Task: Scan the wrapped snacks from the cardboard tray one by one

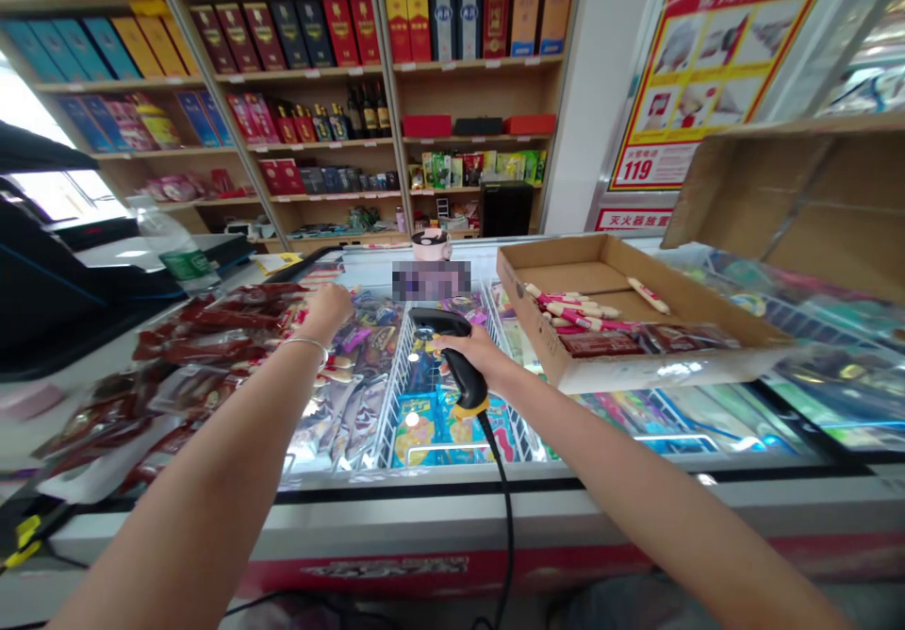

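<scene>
My right hand point(470, 352) is wrapped around the grip of a black corded barcode scanner point(452, 356), with its head pointing toward me and up. The scanner's black cable point(501, 489) drops past the front of the chest freezer point(452, 489). My left hand point(329, 311) reaches palm down at the far end of a heap of red vacuum-packed meat snacks point(205, 347), its fingertips hidden behind the knuckles. A thin silver bangle point(305, 347) circles that wrist. Both hands are above the freezer's glass top.
A cardboard box point(671, 371) of pink-wrapped sausages point(572, 314) rests on the freezer at right. Wire baskets point(396, 394) hold colourful frozen-food packs. Behind stand wooden shelves point(467, 140) of boxed liquor, a red-framed poster point(714, 64), and a plastic water bottle point(170, 243) at left.
</scene>
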{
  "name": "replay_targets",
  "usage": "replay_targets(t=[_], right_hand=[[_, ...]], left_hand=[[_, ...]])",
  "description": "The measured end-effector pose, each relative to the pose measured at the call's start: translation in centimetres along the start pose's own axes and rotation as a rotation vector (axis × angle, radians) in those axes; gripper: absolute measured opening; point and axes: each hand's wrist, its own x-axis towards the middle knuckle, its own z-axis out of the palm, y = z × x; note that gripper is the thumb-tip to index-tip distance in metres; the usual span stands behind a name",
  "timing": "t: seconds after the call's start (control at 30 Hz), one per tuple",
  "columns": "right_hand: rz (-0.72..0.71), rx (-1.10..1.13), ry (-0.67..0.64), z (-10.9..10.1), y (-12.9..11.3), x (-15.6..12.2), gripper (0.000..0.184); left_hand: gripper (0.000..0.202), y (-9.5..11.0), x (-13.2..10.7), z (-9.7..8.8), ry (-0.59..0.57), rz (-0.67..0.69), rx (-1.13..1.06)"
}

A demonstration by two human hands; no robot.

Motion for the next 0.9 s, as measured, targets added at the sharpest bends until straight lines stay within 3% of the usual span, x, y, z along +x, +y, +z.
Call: replay_targets(t=[0.13, 0.23, 0.3, 0.4, 0.47, 0.63, 0.77, 0.9], right_hand=[[0.003, 0.013, 0.013, -0.1, 0.4, 0.3, 0.023], [0.007, 0.016, 0.033, 0.0, 0.3, 0.0, 0.022], [-0.001, 0.016, 0.045, 0.0, 0.2, -0.2, 0.023], [-0.017, 0.026, 0.061, -0.1, 0.2, -0.4, 0.024], [-0.015, 0.035, 0.068, -0.2, 0.2, -0.5, 0.024], [-0.023, 0.05, 0.054, -0.1, 0.1, -0.6, 0.023], [-0.034, 0.053, 0.046, 0.0, 0.1, -0.7, 0.024], [-0.035, 0.08, 0.096, -0.1, 0.2, -0.8, 0.023]], left_hand=[[0.027, -0.4, -0.3, -1.7, 0.024, 0.06, 0.076], [0.03, -0.7, -1.3, -3.5, 0.159, 0.044, 0.02], [0.034, -0.4, -2.6, -4.6, 0.328, 0.027, -0.139], [0.037, 0.8, -5.3, -5.3, 0.594, 0.108, -0.531], [0.037, 2.0, -7.0, -5.1, 0.678, 0.185, -0.769], [0.039, 4.0, -8.9, -3.7, 0.627, 0.233, -1.087], [0.04, 4.2, -8.5, -2.8, 0.53, 0.231, -1.255], [0.039, 4.0, -8.0, -2.1, 0.528, 0.303, -1.382]])
